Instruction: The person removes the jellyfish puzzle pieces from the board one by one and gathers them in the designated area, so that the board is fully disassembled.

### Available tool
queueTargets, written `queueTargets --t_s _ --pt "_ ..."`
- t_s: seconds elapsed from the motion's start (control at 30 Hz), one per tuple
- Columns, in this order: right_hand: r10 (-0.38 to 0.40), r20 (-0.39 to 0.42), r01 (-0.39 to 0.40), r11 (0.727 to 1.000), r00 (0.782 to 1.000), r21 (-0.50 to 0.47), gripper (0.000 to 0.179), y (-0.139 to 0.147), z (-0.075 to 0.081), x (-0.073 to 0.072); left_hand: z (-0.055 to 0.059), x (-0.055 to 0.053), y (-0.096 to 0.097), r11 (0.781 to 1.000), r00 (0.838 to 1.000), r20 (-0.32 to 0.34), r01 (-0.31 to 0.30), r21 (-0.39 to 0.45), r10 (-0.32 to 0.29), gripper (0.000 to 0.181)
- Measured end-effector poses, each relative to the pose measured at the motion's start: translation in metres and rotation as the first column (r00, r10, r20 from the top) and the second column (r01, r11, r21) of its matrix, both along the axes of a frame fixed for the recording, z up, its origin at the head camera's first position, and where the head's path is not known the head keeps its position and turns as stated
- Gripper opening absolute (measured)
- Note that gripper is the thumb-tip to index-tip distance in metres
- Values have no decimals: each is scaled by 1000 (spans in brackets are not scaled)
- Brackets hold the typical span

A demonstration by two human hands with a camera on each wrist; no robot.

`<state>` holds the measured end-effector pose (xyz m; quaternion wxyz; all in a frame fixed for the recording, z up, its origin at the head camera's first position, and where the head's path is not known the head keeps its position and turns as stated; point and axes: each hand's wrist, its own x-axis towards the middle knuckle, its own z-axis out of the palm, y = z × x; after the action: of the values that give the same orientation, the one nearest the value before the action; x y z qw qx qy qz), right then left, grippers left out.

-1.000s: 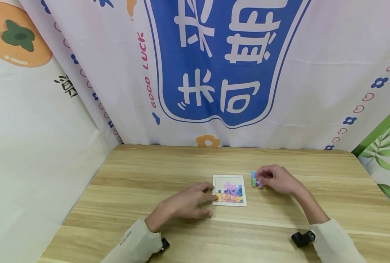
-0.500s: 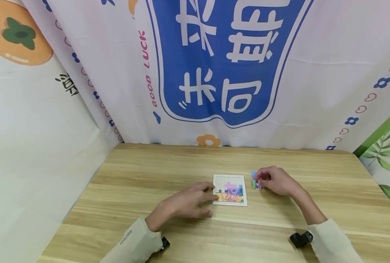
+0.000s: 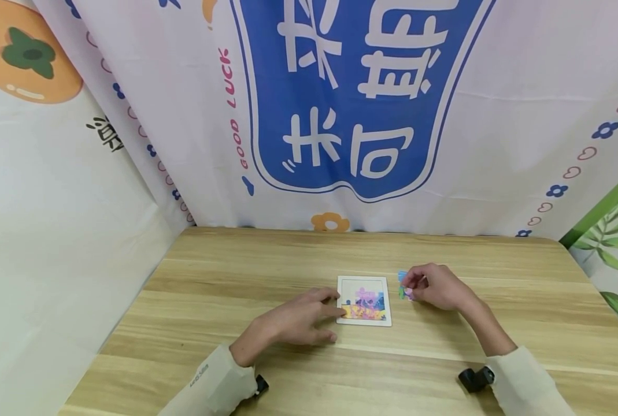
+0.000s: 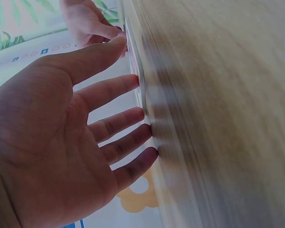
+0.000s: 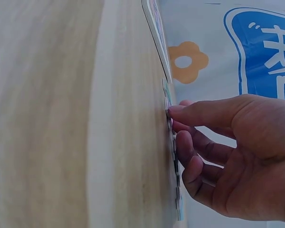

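Observation:
A jigsaw puzzle in a white square frame [image 3: 362, 277] lies on the table, its lower part filled with yellow, pink and blue pieces. My left hand [image 3: 303, 318] lies at its left side, fingers spread and fairly straight. The index fingertip touches the lower left of the picture, and other fingertips [image 4: 141, 114] are right at the frame's edge. To the right of the frame, my right hand [image 3: 436, 286] curls over loose puzzle pieces [image 3: 402, 276]. Thumb and index finger pinch a pinkish piece [image 3: 410, 294] there. In the right wrist view the right hand [image 5: 247, 152] partly hides the row of pieces [image 5: 178, 199].
The wood-grain table [image 3: 236, 260] reaches back to a printed cloth [image 3: 496, 144] hanging behind it. Another pale cloth [image 3: 69, 231] hangs along the left. A black wrist camera [image 3: 476, 379] sits by the right sleeve [image 3: 527, 381].
My right hand has shifted slightly down and its fingertips have moved among the loose pieces, covering more of them. My left hand and the framed puzzle have stayed in place.

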<state>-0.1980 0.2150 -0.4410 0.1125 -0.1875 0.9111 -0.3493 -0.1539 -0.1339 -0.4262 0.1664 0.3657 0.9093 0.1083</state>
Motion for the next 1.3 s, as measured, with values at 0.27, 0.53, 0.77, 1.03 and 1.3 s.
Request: queueTargets --t_s 0.27,0.53,0.77,1.03,1.3 --pt "0 -6 0 1000 1000 -2 13 1 0 2 0 0 0 1000 1000 -4 8 -2 -8 56" --pt "2 -8 -2 1000 1000 4 11 0 1 3 0 0 1 1000 1000 3 2 -3 -2 57" --pt "-11 -6 11 1000 1000 8 9 -2 5 1 1 0 2 1000 1000 8 -10 -3 10 58" --pt "6 -18 -6 1000 1000 -8 12 -11 7 2 0 1 2 1000 999 20 -27 -5 27 59" --pt "16 -36 -16 1000 999 -1 13 -24 5 1 2 1 2 999 999 20 -28 -21 29 60"
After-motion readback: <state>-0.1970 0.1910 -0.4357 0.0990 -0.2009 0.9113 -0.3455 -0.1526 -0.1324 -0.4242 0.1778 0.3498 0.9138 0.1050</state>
